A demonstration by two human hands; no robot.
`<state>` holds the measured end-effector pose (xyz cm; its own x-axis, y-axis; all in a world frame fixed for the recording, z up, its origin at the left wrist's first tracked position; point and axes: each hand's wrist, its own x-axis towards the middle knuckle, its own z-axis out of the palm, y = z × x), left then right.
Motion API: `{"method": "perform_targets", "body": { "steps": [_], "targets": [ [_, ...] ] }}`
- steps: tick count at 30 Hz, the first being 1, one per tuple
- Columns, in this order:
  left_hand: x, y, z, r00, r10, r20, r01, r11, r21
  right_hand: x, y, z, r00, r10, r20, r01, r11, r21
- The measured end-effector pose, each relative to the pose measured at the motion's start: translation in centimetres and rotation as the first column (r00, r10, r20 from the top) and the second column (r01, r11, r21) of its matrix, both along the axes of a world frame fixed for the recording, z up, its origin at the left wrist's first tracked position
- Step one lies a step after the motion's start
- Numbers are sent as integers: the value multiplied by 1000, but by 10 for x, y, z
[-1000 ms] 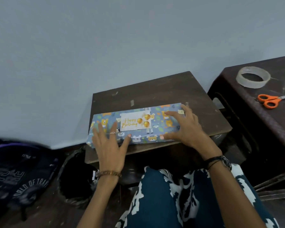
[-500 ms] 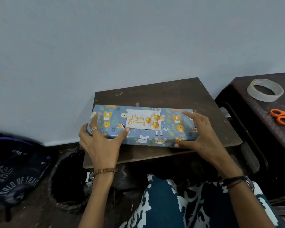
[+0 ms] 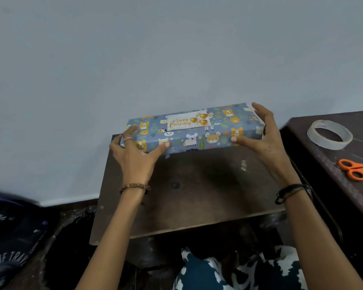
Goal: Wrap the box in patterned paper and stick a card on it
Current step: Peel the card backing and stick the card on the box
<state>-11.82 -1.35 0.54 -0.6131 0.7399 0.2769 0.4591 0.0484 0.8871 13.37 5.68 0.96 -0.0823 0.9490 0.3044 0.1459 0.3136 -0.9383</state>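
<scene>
The long box (image 3: 199,137), wrapped in blue paper with animal prints, is raised above the far part of the dark wooden board (image 3: 189,197). A white "Happy Birthday" card (image 3: 187,120) with gold balloons is stuck on its top face. My left hand (image 3: 134,151) grips the box's left end, thumb on the front face and fingers round the end. My right hand (image 3: 262,135) grips the right end the same way.
A dark side table (image 3: 331,164) at the right carries a roll of clear tape (image 3: 329,134) and orange-handled scissors (image 3: 354,168). A dark bag with white lettering (image 3: 11,248) lies on the floor at the left. A plain wall stands behind the board.
Both hands have taken hold of the box's ends and lifted it off the board, up and away towards the wall. One second ago it lay flat under my hands.
</scene>
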Motion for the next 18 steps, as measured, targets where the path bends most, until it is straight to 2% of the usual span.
{"method": "perform_targets", "body": {
  "steps": [4, 7, 12, 17, 18],
  "targets": [
    [1, 25, -11, 998, -56, 6, 56, 998, -16, -4, 23, -4, 997, -24, -77, 21, 999, -47],
    [1, 38, -19, 1000, -28, -10, 28, 999, -22, -9, 37, -22, 951, -35, -306, -15, 987, -159],
    [4, 50, -28, 998, -9, -61, 6, 999, -50, -18, 58, -39, 744, -111, -659, -121, 947, -297],
    [4, 57, -32, 997, 13, -77, -16, 999, -37, -27, 62, -51, 479, -203, -854, -281, 886, -368],
    [4, 57, -33, 996, 15, -87, -18, 999, -38, -29, 61, -51, 456, -221, -862, -305, 871, -384]
  ]
}}
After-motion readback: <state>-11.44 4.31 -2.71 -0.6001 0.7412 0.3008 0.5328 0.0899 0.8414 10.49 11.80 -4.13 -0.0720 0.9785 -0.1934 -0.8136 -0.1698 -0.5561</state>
